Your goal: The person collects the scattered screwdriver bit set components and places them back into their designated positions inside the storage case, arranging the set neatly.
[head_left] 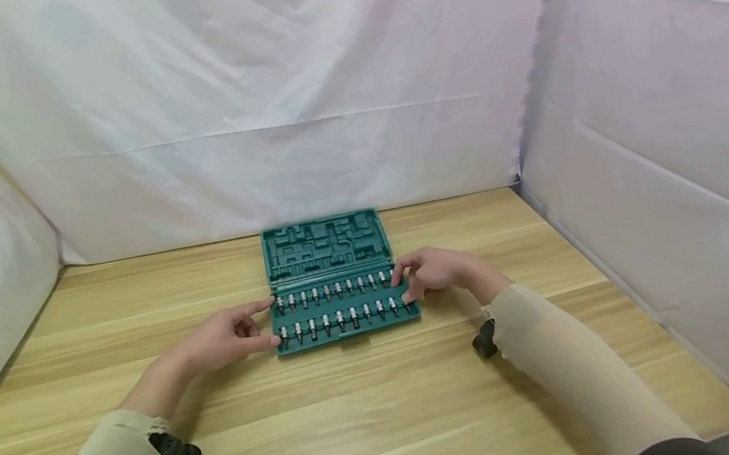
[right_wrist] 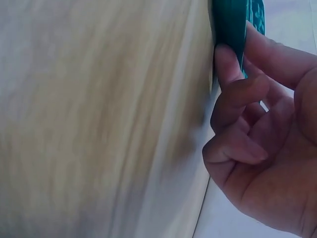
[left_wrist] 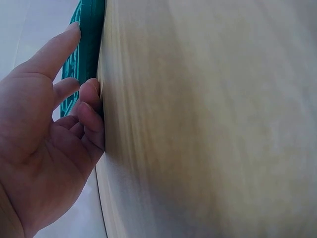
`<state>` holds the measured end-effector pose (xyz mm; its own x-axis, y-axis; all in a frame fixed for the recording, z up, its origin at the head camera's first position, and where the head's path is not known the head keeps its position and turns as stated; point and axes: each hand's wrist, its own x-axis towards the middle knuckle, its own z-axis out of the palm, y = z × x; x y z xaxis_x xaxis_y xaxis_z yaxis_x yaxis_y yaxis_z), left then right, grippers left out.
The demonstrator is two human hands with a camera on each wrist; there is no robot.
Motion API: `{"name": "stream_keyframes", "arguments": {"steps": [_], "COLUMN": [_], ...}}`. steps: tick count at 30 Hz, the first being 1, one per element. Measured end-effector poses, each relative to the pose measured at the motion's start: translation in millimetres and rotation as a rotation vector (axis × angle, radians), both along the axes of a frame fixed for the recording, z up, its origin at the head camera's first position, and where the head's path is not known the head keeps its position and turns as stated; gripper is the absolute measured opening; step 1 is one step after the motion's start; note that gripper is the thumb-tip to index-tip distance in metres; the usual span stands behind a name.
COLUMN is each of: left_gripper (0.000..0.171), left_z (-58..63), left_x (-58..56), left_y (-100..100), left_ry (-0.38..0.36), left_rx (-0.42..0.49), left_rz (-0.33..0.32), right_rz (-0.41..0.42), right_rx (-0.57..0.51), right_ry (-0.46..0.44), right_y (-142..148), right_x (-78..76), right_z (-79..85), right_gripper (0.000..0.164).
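A green bit socket case (head_left: 342, 306) lies unfolded on the table, its lid (head_left: 326, 242) leaning back behind the base. Two rows of silver bit sockets (head_left: 354, 316) sit in the base, dark bits pointing toward the front. At the case's left end, my left hand (head_left: 218, 341) touches the edge with a straight thumb and index finger; its other fingers curl loosely. My right hand (head_left: 436, 269) pinches the right end, thumb over the rim and a finger low against the side in the right wrist view. That hand covers the rightmost sockets in part.
The light wooden table (head_left: 342, 435) extends on all sides of the case. White cloth walls (head_left: 281, 169) stand behind it and to both sides. Small black wrist cameras (head_left: 177, 454) hang from both sleeves.
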<state>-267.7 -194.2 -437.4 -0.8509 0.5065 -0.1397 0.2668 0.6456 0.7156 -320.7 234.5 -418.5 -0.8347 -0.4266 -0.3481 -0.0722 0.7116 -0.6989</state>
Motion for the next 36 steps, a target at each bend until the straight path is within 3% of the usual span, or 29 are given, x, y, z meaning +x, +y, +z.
{"name": "stream_keyframes", "arguments": {"steps": [15,29,36], "left_gripper": [0.087,0.087,0.088], "left_z": [-2.3,-1.1,-0.5], "left_x": [2.8,1.4,0.8], "left_y": [-2.2,-0.7,-1.7], "left_ry": [0.003,0.002,0.003], "left_rx": [-0.006,-0.009,-0.004], "left_rz": [0.010,0.012,0.017], "right_rz": [-0.071,0.018,0.023], "right_rx": [0.012,-0.016,-0.031], "right_ry": [-0.008,0.012,0.076], "right_y": [-7.4,7.1,16.9], "right_x": [1.6,12.3,8.6], "right_z": [-3.6,-3.6,3.3], "right_gripper": [0.018,0.035,0.033]}}
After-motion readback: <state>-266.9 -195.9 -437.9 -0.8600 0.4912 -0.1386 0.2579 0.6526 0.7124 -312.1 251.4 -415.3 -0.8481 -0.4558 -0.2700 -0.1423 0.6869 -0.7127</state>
